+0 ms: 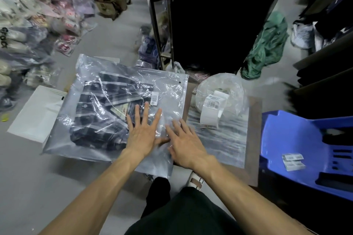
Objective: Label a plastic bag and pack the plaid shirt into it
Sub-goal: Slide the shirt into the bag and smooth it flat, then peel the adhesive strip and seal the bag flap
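- Head view, looking down: one clear plastic bag (118, 112) lying flat on the floor, its far edge toward the metal rack (160, 15).
- Plaid shirt (103, 112), dark with pale stripes, folded, inside the bag and filling its left and middle part; a paper hang tag (122, 111) shows through the film.
- Barcode label (154, 98), white, stuck on the upper face of the bag, just beyond the fingertips of the left hand.
- Left hand (143, 133): palm down on the bag at the near edge of the shirt, fingers spread wide and flat, holding nothing.
- Right hand (186, 143): palm down on the empty right part of the bag, fingers extended and slightly apart, holding nothing; the thumbs of the two hands lie close, possibly touching, though blur there leaves it unsure.
- Roll of labels (212, 105) in a crumpled clear wrapper, on the floor to the right of the bag, apart from it.
- Blue plastic chair (286, 139), far right, with loose label strips (293, 161) on its seat.
- White mailer (38, 112), flat on the floor, partly under the bag's left edge.
- Packed garments (38, 15) in bags, heaped at upper left.
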